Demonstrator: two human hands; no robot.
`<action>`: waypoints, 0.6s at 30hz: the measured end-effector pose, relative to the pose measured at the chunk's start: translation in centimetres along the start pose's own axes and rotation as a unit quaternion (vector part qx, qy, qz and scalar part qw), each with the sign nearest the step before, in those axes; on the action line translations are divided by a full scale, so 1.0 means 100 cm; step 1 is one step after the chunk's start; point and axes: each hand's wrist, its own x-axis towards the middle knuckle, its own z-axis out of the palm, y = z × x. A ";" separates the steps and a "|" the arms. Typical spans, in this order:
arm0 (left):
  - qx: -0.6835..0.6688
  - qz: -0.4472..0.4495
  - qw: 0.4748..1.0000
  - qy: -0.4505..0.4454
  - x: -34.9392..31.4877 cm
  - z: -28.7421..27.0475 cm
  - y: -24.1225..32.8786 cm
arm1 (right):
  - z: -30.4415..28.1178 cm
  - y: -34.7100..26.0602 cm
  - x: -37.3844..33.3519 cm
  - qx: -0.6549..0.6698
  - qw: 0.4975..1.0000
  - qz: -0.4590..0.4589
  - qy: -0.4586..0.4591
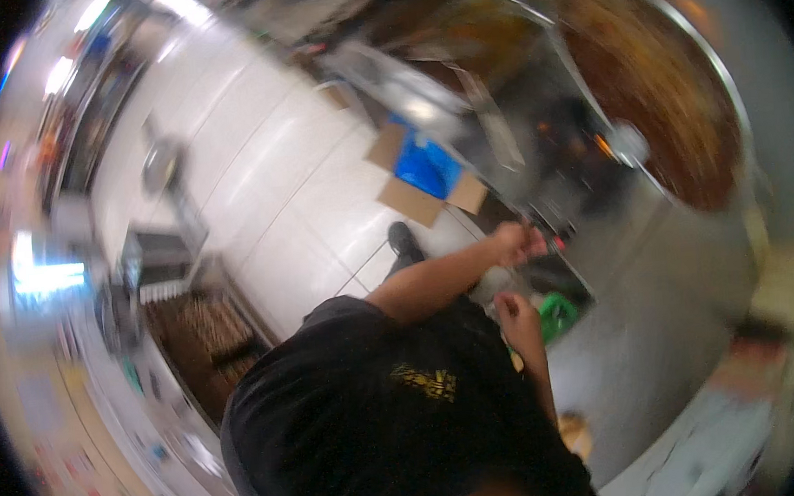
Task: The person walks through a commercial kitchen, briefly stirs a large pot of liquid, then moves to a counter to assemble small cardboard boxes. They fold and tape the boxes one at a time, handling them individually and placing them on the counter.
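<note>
My left hand (516,243) reaches to the front edge of a metal cooking counter (634,295). Its fingers are curled in beside a small red-tipped part (560,240), perhaps a control knob; blur hides whether they grip it. Closer to my body, my right hand (517,313) is raised with bent, closed fingers, and I cannot make out anything in them. Just beside it sits a bright green object (556,315), its kind unclear. Beyond the counter edge, a large round pan (730,91) holds a brown mass, with a round metallic piece (629,143) at its near rim.
On the tiled floor (281,201) ahead stands an open cardboard box (412,205) with a blue lining (426,166). A tray of browned food (207,328) lies at my left. A pale worktop (693,448) is at the lower right. Much of the view is smeared.
</note>
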 end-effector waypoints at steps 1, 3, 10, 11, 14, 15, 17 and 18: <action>0.051 0.018 0.999 -0.010 -0.003 0.000 -0.007 | 0.002 0.004 0.003 -0.027 0.998 0.009 -0.055; 0.399 -0.006 0.917 0.007 -0.058 -0.005 0.019 | 0.009 0.011 0.016 -0.141 0.980 -0.002 -0.138; 0.255 0.074 0.948 0.178 -0.182 -0.151 -0.006 | 0.090 -0.014 0.050 0.045 0.962 0.050 -0.263; 0.188 0.093 0.958 0.198 -0.205 -0.163 -0.006 | 0.109 -0.027 0.058 0.019 0.965 -0.008 -0.260; -0.059 0.158 0.966 0.194 -0.279 -0.186 -0.006 | 0.187 -0.156 0.028 -0.087 0.940 -0.220 -0.247; -0.128 0.186 0.956 0.190 -0.298 -0.200 -0.012 | 0.228 -0.174 0.023 -0.109 0.904 -0.295 -0.290; -0.086 0.218 0.962 0.142 -0.330 -0.247 -0.023 | 0.297 -0.203 0.008 -0.147 0.820 -0.424 -0.355; -0.055 0.231 0.961 0.142 -0.346 -0.283 -0.029 | 0.331 -0.226 -0.015 -0.184 0.745 -0.469 -0.437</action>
